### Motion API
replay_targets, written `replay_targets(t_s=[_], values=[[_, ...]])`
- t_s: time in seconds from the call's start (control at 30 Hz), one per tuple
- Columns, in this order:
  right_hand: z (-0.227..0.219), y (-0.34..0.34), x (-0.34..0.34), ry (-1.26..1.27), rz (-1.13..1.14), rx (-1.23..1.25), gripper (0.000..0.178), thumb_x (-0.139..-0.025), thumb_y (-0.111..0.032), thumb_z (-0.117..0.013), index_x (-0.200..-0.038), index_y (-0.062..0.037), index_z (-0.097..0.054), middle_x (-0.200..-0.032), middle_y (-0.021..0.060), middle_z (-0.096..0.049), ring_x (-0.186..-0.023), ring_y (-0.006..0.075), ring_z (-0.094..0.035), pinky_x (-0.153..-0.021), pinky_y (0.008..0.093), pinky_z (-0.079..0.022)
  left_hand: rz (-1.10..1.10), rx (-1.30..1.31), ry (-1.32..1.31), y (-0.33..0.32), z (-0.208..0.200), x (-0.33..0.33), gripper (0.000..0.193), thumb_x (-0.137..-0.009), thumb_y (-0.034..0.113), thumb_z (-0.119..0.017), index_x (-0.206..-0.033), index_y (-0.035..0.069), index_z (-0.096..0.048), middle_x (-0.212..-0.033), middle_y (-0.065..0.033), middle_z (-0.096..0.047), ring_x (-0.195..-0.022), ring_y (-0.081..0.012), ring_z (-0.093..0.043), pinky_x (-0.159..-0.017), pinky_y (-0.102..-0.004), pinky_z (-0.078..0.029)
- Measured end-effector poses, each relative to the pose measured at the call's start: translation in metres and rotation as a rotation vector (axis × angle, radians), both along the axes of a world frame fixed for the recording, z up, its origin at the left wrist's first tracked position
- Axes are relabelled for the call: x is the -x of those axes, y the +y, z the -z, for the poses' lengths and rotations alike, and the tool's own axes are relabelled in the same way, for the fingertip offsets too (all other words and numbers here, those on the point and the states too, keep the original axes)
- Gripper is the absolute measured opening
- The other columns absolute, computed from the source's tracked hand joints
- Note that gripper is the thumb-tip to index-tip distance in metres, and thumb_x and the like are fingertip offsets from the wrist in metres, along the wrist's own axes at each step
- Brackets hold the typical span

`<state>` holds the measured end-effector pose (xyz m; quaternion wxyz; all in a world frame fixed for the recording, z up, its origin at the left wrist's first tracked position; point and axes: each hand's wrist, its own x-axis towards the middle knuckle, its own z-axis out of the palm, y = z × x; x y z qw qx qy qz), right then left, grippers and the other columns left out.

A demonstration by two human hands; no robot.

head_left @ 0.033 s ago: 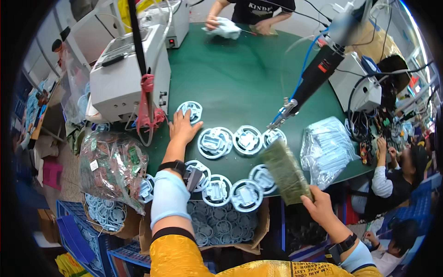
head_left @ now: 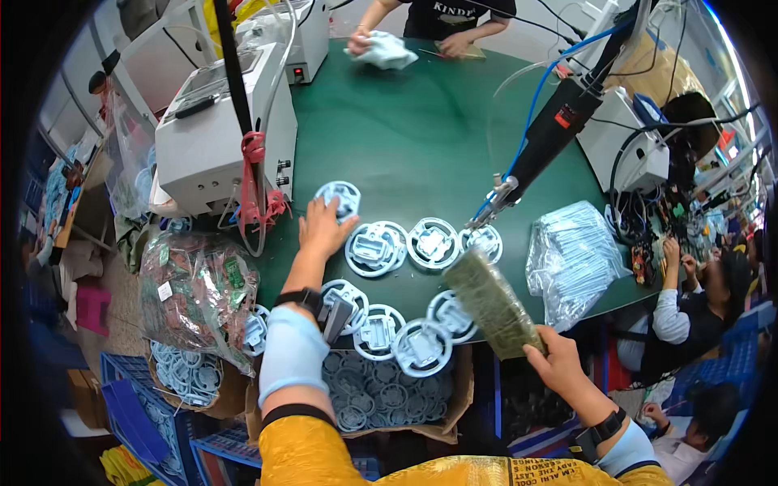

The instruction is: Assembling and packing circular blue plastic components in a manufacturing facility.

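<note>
reaching over the green counter (head_left: 389, 138), lying beneath and beyond both grips. probably best allowing room for the black hanging driver (head_left: 551, 134), dangling its metal tip (head_left: 491, 202) beyond the far end of the packet and away from the right grip.

pinching the flat olive packet (head_left: 496, 306) by its near corner with the right grip (head_left: 557, 356), likely best holding firmly, with a level wrist, given the long overhang ahead of the thumb.

touching a pale-blue ring part (head_left: 339, 201) with the loosely spread fingers of the left grip (head_left: 323, 231), leaving unclear whether clasping or only resting; likely best pressing lightly on the rim, sparing the stacked pair (head_left: 377, 249) just right of that grip.
</note>
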<state>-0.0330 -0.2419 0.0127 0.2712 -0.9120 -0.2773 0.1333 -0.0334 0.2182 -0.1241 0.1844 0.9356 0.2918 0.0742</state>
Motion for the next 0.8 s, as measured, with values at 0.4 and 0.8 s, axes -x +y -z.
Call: replay_targets(t_s=[0.4,0.8], values=[[0.034,0.033,-0.045,-0.676,-0.167,0.171,0.031,-0.079,-0.014,-0.066,-0.105,-0.0063,-0.051,-0.076,0.0111,-0.053,-0.059,0.0316,-0.059,-0.05,0.0406,-0.047,0.24,0.032,-0.108,-0.08,-0.014,0.032,0.083,-0.066,0.061,-0.073,-0.135,0.021,-0.051,-0.151,-0.0228,-0.022,-0.143,-0.0375,-0.013,-0.106,-0.0671,-0.016],[0.033,0.035,-0.036,-0.61,-0.22,0.25,0.033,-0.078,-0.015,-0.067,-0.106,-0.008,-0.051,-0.08,0.0101,-0.055,-0.063,0.0326,-0.061,-0.054,0.0422,-0.049,0.124,0.116,-0.006,-0.109,-0.024,0.121,0.087,-0.061,0.055,-0.079,-0.13,0.012,-0.05,-0.147,-0.0252,-0.025,-0.14,-0.0419,-0.017,-0.106,-0.0658,-0.017]])
